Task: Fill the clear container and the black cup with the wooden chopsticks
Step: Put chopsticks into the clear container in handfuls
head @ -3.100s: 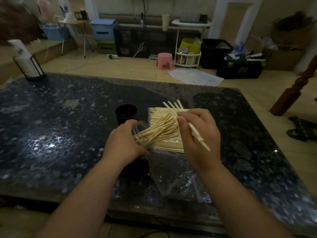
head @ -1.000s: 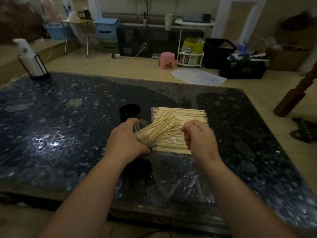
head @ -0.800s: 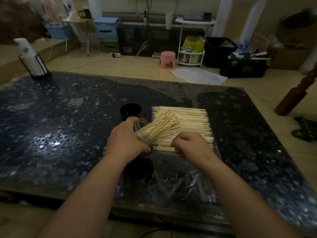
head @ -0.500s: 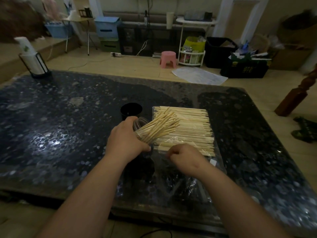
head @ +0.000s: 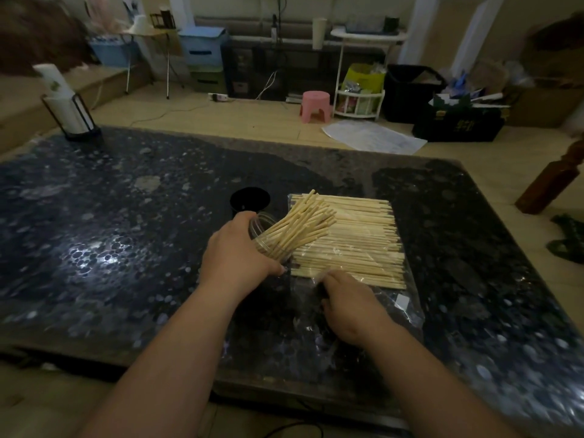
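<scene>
Left grip (head: 240,251) still clasps the tilted clear container (head: 259,230) at frame centre, wooden chopsticks (head: 303,226) fanning from its mouth; the black cup (head: 249,200) stands just behind. Right grip (head: 347,300) has slid lower, off the chopstick pile (head: 357,245) (flat on the counter (head: 126,232)), and now pinches the plastic wrapper (head: 392,303).

The bench (head: 126,216) under my hands is dark speckled stone, polished glossy enough to throw a white glare to the left of my left hand (head: 237,257). The clear container (head: 259,227) that hand grips looks like smooth plastic, and the chopsticks (head: 357,238) in it and beyond my right hand (head: 350,305) are pale, bare, matt wood. My right hand pinches thin, crinkled, shiny film (head: 388,311), and the black cup (head: 249,200) beyond my left hand looks dull.
</scene>
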Available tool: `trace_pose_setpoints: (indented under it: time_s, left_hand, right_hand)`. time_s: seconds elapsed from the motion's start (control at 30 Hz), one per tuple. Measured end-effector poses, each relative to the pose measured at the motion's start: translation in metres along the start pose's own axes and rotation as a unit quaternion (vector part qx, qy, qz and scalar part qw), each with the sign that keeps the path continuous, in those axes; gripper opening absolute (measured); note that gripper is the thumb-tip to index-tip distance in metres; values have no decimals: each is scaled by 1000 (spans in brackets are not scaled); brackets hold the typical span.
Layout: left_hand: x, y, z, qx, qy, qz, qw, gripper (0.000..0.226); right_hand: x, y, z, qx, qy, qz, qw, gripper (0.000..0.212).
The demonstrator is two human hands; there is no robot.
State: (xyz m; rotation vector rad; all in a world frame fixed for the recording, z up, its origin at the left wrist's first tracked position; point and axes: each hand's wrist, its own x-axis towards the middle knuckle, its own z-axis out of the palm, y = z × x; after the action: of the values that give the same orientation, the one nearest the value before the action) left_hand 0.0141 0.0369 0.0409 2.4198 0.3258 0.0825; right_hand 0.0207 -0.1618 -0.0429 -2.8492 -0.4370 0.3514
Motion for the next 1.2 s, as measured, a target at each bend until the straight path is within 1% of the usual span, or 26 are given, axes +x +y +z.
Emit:
trace_pose_setpoints:
  time_s: [0.13, 0.3, 0.67, 0.97, 1.2]
  left_hand:
    - [0, -2, -1, -1, -1, 0, 1000, 106]
    - [0, -2, -2, 0, -3, -3, 1000, 108]
    - [-3, 1, 0, -4, -15, -1, 1000, 106]
    - [-2, 1, 2, 1, -13, 4, 1000, 106]
    - [-1, 0, 2, -7, -11, 5, 1000, 105]
  right_hand:
    - [4, 1, 2, -27, 26, 0, 999, 44]
    - [6, 1, 2, -36, 37, 6, 999, 38]
    - [6, 1, 5, -25, 47, 31, 998, 42]
    - [3, 3, 2, -12, 50, 27, 998, 40]
    - [3, 4, 2, -21, 52, 26, 998, 45]
